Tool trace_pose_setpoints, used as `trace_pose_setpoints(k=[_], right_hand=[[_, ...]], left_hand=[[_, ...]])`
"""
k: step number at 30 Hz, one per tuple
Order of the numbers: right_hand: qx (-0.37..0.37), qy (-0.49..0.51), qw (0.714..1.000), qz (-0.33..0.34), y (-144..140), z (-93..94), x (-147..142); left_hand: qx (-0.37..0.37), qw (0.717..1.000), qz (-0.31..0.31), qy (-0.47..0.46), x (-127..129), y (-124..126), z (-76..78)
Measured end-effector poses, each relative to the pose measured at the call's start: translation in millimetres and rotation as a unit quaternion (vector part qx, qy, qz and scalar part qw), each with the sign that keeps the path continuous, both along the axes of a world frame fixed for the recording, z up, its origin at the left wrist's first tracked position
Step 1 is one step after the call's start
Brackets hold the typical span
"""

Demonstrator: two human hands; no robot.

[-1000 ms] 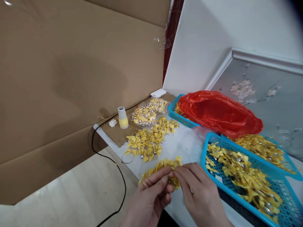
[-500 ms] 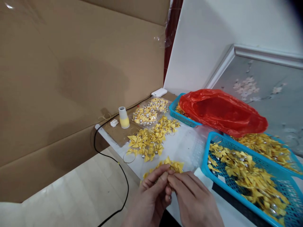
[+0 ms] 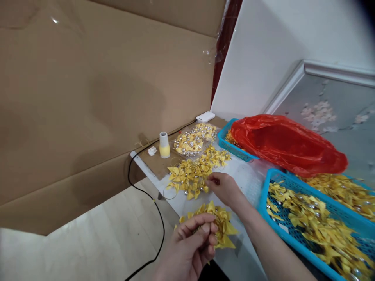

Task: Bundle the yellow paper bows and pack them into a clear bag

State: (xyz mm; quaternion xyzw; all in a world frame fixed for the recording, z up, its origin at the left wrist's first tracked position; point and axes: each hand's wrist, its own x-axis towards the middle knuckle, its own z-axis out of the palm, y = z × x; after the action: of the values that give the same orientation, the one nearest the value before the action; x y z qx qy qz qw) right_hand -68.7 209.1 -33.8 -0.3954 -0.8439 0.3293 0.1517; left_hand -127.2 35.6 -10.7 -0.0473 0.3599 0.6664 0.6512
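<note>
Bows (image 3: 218, 224): a bunch clamped in the left hand (image 3: 190, 249), grip closed on them, held low above the bench (image 3: 249, 183) edge, likely to keep them gathered. Beyond that grip, the right hand (image 3: 224, 189) reaches to the loose pile (image 3: 190, 175), fingertips pinched together; contents not visible. Right of it: blue tray (image 3: 265, 195) of more bows.

Left hand (image 3: 191, 244): near, low centre, palm turned up toward the camera, fingers curled inward, thumb pressed across the fingertips in a closed pinch, wrist at the bottom edge.

Right hand (image 3: 225, 189): farther out, back of the hand facing up, fingers bent down and drawn together at the tips. Right forearm: bare, running from the near right corner diagonally out to the wrist.
</note>
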Motion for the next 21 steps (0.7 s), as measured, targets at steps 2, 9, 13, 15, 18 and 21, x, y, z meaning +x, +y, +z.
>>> trace_pose_setpoints(k=[2, 9, 13, 15, 18, 21], right_hand=[[-0.026, 0.027, 0.999, 0.003, 1.1, 0.8, 3.7], [-0.09, 0.125, 0.988, -0.009, -0.8, 30.8, 43.5], [-0.137, 0.153, 0.978, -0.023, -2.4, 34.0, 60.8], [-0.144, 0.168, 0.974, -0.034, -2.0, 32.5, 66.5], [-0.148, 0.183, 0.971, -0.042, -1.6, 31.5, 72.7], [-0.144, 0.186, 0.971, -0.036, -4.3, 33.8, 78.2]], left_hand=[[0.0, 1.0, -0.001, 0.001, -1.6, -0.7, 0.1], [0.005, 1.0, -0.019, -0.013, -1.9, 4.2, -2.0], [0.005, 1.0, -0.017, -0.012, 1.0, 6.8, -0.8], [-0.001, 1.0, -0.017, -0.008, 2.4, 7.5, 0.4], [-0.012, 1.0, -0.018, -0.002, 3.9, 8.2, 1.8], [-0.012, 1.0, -0.015, 0.006, 5.1, 9.0, 2.4]])
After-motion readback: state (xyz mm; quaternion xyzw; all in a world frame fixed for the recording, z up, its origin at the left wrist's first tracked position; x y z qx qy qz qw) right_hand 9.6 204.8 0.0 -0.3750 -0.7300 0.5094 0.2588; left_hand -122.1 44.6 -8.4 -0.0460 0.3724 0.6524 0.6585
